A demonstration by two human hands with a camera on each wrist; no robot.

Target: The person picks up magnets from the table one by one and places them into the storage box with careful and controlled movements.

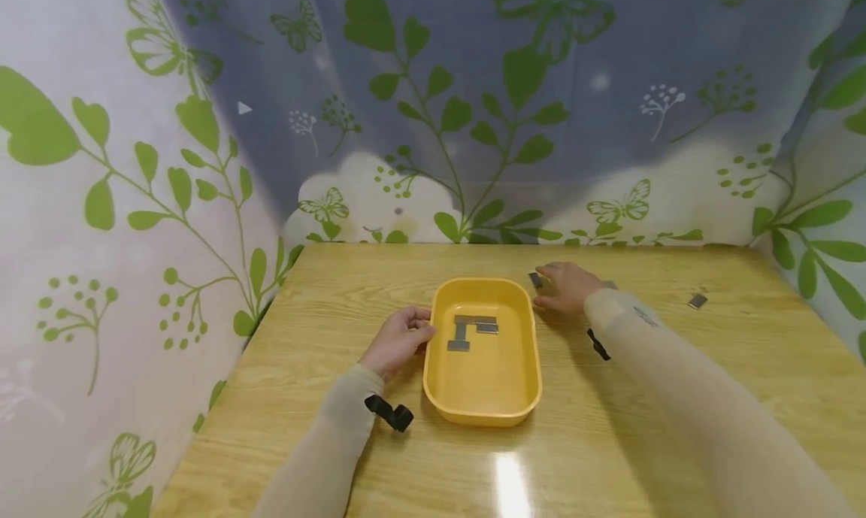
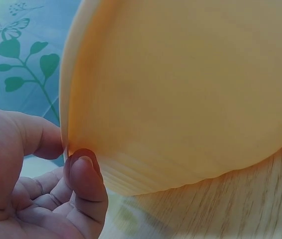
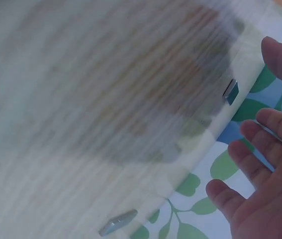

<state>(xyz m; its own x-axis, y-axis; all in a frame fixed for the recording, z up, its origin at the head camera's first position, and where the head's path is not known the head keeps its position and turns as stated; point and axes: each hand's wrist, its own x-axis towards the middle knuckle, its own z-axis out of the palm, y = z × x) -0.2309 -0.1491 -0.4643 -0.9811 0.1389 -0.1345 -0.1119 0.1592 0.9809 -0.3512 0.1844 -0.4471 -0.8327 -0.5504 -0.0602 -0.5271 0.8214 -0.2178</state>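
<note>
A yellow plastic tray (image 1: 482,416) sits on the table. At its left rim, my left hand (image 1: 399,343) pinches the wall between thumb and finger, as the left wrist view shows up close. Several small grey rectangular metal pieces (image 1: 461,331) lie inside the tray, roughly in a hooked line. My right hand (image 1: 570,286) is past the tray's right side, thumb and fingers apart and holding nothing in the right wrist view. Close to its fingertips is one dark metal piece (image 1: 535,280). Another metal piece (image 3: 118,222) lies farther off in the right wrist view.
The wooden table (image 1: 325,292) meets a printed cloth backdrop (image 1: 433,127) at the back and sides. One more metal piece (image 1: 697,301) rests on the table at the right, and another (image 1: 610,285) peeks out behind the right wrist.
</note>
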